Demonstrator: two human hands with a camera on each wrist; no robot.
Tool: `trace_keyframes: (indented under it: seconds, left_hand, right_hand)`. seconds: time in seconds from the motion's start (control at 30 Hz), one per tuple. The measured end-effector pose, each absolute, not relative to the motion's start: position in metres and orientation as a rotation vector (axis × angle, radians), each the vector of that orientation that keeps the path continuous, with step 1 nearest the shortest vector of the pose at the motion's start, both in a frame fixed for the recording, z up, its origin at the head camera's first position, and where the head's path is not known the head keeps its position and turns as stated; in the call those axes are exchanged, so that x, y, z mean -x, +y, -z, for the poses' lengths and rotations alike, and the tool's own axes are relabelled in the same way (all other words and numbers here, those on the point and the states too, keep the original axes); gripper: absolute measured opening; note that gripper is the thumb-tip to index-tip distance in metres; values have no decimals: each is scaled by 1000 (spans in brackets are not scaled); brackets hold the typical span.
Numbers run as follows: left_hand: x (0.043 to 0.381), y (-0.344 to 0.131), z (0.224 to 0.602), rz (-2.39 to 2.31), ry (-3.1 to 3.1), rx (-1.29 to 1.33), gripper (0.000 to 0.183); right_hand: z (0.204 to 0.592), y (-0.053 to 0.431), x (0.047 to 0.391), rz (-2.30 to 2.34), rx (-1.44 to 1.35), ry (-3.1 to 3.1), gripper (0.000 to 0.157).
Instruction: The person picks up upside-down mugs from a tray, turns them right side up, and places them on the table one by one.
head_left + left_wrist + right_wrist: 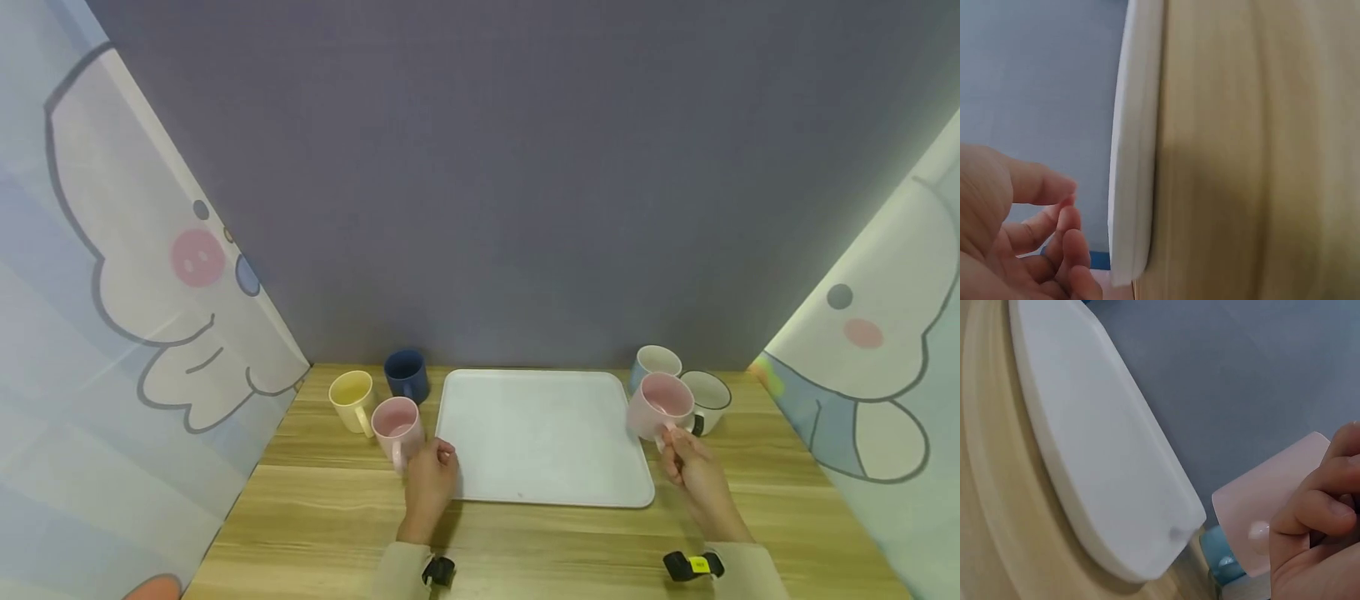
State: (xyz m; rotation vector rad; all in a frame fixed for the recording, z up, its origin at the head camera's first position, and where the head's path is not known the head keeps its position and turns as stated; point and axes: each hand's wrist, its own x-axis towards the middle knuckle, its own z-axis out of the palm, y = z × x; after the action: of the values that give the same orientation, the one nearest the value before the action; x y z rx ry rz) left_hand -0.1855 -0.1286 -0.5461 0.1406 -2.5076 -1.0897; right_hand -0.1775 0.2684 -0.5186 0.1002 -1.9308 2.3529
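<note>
In the head view my right hand pinches the handle of a pink mug, which is upright and raised by the tray's right edge. In the right wrist view this pink mug shows its outer wall; the curled fingers hide its handle. My left hand is at the tray's left edge, beside another pink mug that stands on the table. In the left wrist view the left hand has loosely bent fingers with nothing seen between them. A white tray lies between both hands.
A yellow mug and a dark blue mug stand left of the tray. At the right stand a light blue and white mug and a white mug with a dark rim. A grey panel rises behind the wooden table.
</note>
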Motion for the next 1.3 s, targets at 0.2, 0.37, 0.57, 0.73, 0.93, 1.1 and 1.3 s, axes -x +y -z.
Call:
trace_keyframes:
  seconds: [0.2, 0.37, 0.57, 0.73, 0.93, 1.1, 1.3]
  left_hand:
    - [175, -132, 546, 971, -2591, -168, 8]
    - [168, -135, 545, 950, -2637, -225, 8]
    - [165, -138, 547, 919, -2663, -228, 12]
    - [162, -140, 545, 902, -2706, -245, 12]
    - [160, -140, 544, 870, -2748, -273, 21]
    - [161, -142, 543, 839, -2768, -304, 27]
    - [163, -146, 542, 845, -2775, -308, 25]
  right_hand:
    - [525, 275, 171, -2310, -82, -1935, 35]
    - [531, 280, 166, -2297, -59, -1923, 35]
    - [539, 285, 163, -2311, -74, -1906, 35]
    - [540, 289, 160, -2320, -51, -1919, 34]
    - [539, 294, 157, -2315, -36, -1945, 34]
    - [543, 296, 156, -2308, -33, -1975, 34]
    - [550, 296, 156, -2293, -35, -2025, 37]
